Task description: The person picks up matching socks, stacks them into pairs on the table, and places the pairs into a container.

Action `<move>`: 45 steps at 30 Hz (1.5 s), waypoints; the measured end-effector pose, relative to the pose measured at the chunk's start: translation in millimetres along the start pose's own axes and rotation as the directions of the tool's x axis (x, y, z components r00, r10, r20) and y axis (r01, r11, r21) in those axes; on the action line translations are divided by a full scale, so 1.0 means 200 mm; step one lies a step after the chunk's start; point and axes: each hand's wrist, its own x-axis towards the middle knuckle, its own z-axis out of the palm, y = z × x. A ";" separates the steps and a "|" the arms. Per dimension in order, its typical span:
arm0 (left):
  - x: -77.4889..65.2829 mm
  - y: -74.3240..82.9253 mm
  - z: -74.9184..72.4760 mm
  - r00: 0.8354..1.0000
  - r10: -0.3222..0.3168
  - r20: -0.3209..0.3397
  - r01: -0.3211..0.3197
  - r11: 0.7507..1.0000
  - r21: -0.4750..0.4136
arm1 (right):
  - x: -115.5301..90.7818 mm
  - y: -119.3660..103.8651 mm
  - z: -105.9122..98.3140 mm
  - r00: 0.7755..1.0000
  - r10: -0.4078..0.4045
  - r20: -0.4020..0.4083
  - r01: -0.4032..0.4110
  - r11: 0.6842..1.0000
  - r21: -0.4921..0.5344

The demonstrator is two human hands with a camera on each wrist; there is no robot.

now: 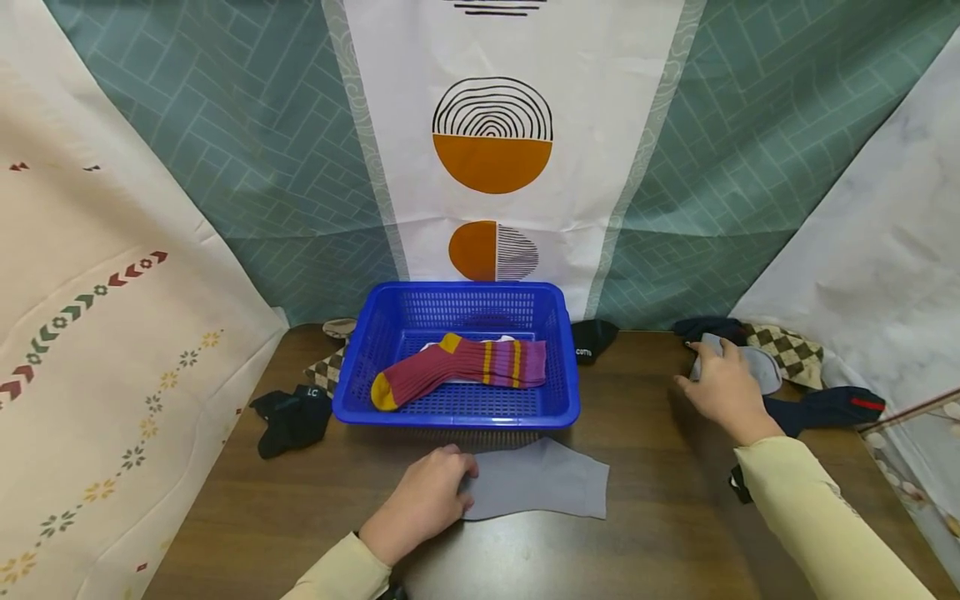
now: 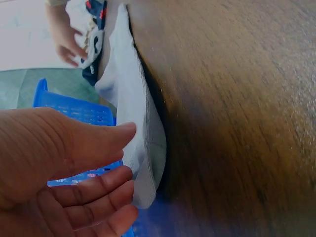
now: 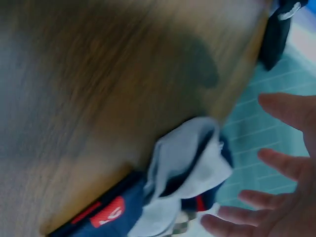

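A flat grey sock lies on the table in front of the basket. My left hand is at its left end, fingers loosely bent; in the left wrist view the left thumb overlaps the sock and stands apart from the lower fingers. Over at the right, my right hand reaches over a second grey sock, partly covering it in the head view. Its fingers are spread with nothing between them in the right wrist view. That sock is bunched up beside a navy sock with a red mark.
A blue basket holds a maroon sock with yellow parts, over something white. Left of it are a black sock and a checkered sock. A black sock lies right of it. Another checkered sock lies at the far right.
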 end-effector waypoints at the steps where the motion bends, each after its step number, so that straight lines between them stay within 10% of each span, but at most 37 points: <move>1: 0.00 0.00 0.00 1.000 -0.003 -0.001 0.003 1.000 -0.005 | 0.01 0.02 0.01 0.999 0.019 0.033 -0.019 1.000 -0.007; 15: 0.00 -0.02 -0.01 0.999 -0.030 0.028 0.030 1.000 -0.005 | 0.02 0.08 0.12 0.971 0.083 0.222 -0.072 0.996 -0.059; 29: -0.01 0.00 -0.02 0.999 -0.004 0.049 0.004 1.000 0.006 | -0.07 -0.02 0.18 0.998 -0.052 -0.031 0.050 0.997 -0.056; 45: -0.01 0.01 -0.03 0.998 0.010 0.058 -0.010 1.000 0.002 | -0.14 -0.13 0.13 0.985 -0.137 -0.103 0.143 0.989 0.049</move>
